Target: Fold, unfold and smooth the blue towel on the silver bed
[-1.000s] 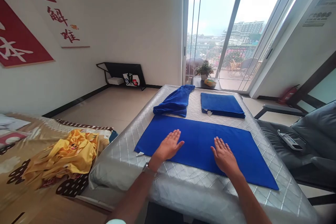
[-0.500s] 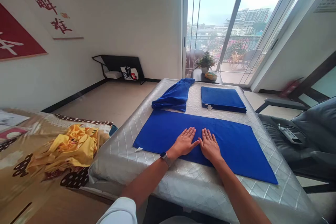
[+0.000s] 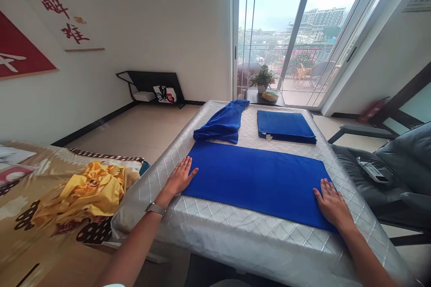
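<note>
A blue towel (image 3: pixel 252 179) lies flat and smooth, longer from left to right, on the silver quilted table cover (image 3: pixel 215 226). My left hand (image 3: pixel 179 176) rests palm down on its left edge, fingers stretched out. On the right edge my right hand (image 3: pixel 333 202) lies flat with its fingers somewhat spread. Neither hand grips anything. Behind the flat towel, a crumpled blue towel (image 3: pixel 222 123) sits at the far left. To its right is a folded blue towel stack (image 3: pixel 286 125) with a small white tag.
At left, yellow clothing (image 3: pixel 96 190) is heaped on a patterned bedspread (image 3: pixel 20 226). A dark armchair (image 3: pixel 400 166) holding a white power strip (image 3: pixel 372 170) stands close on the right. Past the table's far end, a potted plant (image 3: pixel 263 78) stands before the glass door.
My hands have slid apart from the towel's middle, the left one to the left edge and the right one to the right edge. The other towels stay put.
</note>
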The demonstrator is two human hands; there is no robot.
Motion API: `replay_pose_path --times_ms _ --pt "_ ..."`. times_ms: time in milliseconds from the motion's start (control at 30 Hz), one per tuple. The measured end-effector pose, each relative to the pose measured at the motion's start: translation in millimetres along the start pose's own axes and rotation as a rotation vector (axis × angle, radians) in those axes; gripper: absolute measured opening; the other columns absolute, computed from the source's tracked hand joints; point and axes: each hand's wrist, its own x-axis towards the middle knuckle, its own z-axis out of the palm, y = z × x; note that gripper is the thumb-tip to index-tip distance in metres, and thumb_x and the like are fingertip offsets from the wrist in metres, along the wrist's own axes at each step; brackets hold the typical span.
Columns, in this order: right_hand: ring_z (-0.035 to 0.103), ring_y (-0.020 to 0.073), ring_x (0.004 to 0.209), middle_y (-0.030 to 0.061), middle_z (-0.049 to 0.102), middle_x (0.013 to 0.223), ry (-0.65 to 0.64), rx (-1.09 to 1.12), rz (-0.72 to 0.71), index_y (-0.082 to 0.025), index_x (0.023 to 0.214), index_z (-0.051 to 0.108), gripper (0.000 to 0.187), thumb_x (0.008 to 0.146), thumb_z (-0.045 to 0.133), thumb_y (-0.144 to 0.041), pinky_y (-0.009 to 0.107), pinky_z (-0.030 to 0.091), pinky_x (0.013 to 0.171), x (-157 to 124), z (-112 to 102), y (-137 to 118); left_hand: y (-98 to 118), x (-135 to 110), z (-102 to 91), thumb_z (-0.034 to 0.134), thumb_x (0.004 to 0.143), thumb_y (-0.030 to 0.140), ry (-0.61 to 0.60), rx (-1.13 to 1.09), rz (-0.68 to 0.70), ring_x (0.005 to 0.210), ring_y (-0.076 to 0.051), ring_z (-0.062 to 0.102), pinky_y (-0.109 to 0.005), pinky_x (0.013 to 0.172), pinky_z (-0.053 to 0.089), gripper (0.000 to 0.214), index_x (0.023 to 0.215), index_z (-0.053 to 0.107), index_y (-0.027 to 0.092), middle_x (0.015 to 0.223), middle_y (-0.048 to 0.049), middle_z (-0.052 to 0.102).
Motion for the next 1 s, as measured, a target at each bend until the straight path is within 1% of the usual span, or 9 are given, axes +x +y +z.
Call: replay_pose_path --times_ms 167,333,433,500,567,667,800,900,1000 --pt "0.022 0.0274 0.154 0.0164 0.027 0.166 -0.006 -0.017 -0.002 0.000 0.158 0.027 0.077 0.099 0.014 -0.047 0.046 0.019 0.126 1.3 -1.0 -4.1 5.4 -0.1 2.8 0.013 0.101 0.067 0.028 -0.009 -0.008 0.154 -0.026 0.023 -0.045 0.125 0.022 0.083 0.160 0.025 0.009 0.166 -0.0151 0.025" --pt "0.023 0.0280 0.154 0.0165 0.026 0.166 -0.042 -0.042 -0.012 0.002 0.158 0.028 0.077 0.099 0.015 -0.046 0.046 0.020 0.126 2.9 -3.6 -2.0 4.9 2.4 0.0 0.012 0.101 0.067 -0.004 0.006 -0.003 0.154 -0.026 0.022 -0.045 0.126 0.020 0.087 0.159 0.025 0.003 0.166 -0.0180 0.023" --pt "0.024 0.0285 0.153 0.0161 0.027 0.166 -0.047 -0.043 -0.001 0.001 0.157 0.030 0.075 0.100 0.013 -0.044 0.047 0.021 0.125 4.1 -6.7 -2.0 3.8 4.6 -3.9 0.015 0.101 0.067 -0.017 0.020 -0.002 0.154 -0.027 0.022 -0.046 0.125 0.022 0.086 0.158 0.027 0.004 0.165 -0.0182 0.025" --pt "0.025 0.0290 0.153 0.0167 0.028 0.165 -0.036 -0.040 -0.001 0.002 0.156 0.032 0.074 0.100 0.012 -0.043 0.048 0.022 0.125 6.3 -11.3 -8.5 8.4 7.9 -6.2 0.017 0.102 0.067 0.003 0.022 -0.008 0.153 -0.028 0.023 -0.047 0.125 0.022 0.085 0.158 0.029 0.005 0.165 -0.0184 0.026" --pt "0.025 0.0287 0.153 0.0176 0.030 0.164 -0.022 -0.031 -0.046 0.002 0.155 0.034 0.072 0.101 0.014 -0.040 0.047 0.022 0.124 10.7 -18.7 -23.4 21.4 13.8 -7.7 0.018 0.102 0.066 0.046 0.012 0.027 0.153 -0.029 0.025 -0.048 0.125 0.023 0.083 0.158 0.030 0.007 0.164 -0.0185 0.027" --pt "0.023 0.0263 0.154 0.0163 0.030 0.165 0.000 0.005 -0.141 0.000 0.156 0.034 0.068 0.102 0.015 -0.039 0.044 0.020 0.125 23.0 -34.0 -64.0 60.7 29.2 -9.0 0.019 0.103 0.065 0.068 -0.025 0.176 0.152 -0.028 0.029 -0.047 0.124 0.026 0.080 0.158 0.033 0.009 0.163 -0.0172 0.031" --pt "0.020 0.0212 0.155 0.0114 0.028 0.166 -0.034 0.097 -0.222 -0.006 0.159 0.030 0.066 0.104 0.016 -0.040 0.040 0.015 0.126 49.9 -54.8 -140.9 141.2 61.6 -11.1 0.016 0.103 0.065 0.000 -0.090 0.370 0.152 -0.025 0.028 -0.042 0.125 0.024 0.079 0.157 0.035 0.010 0.163 -0.0156 0.033" --pt "0.019 0.0202 0.155 0.0102 0.027 0.166 -0.094 0.167 -0.239 -0.007 0.160 0.029 0.066 0.105 0.014 -0.040 0.039 0.015 0.126 71.8 -62.0 -196.4 202.3 88.5 -8.0 0.013 0.103 0.064 -0.020 -0.135 0.439 0.153 -0.025 0.027 -0.041 0.126 0.022 0.081 0.156 0.035 0.007 0.163 -0.0169 0.033" --pt "0.019 0.0211 0.155 0.0108 0.027 0.166 -0.124 0.187 -0.266 -0.007 0.159 0.030 0.064 0.105 0.016 -0.036 0.039 0.014 0.125 87.0 -55.7 -234.2 244.4 107.8 4.2 0.009 0.105 0.060 -0.012 -0.183 0.452 0.153 -0.023 0.027 -0.040 0.126 0.020 0.079 0.155 0.036 0.005 0.163 -0.0170 0.034"
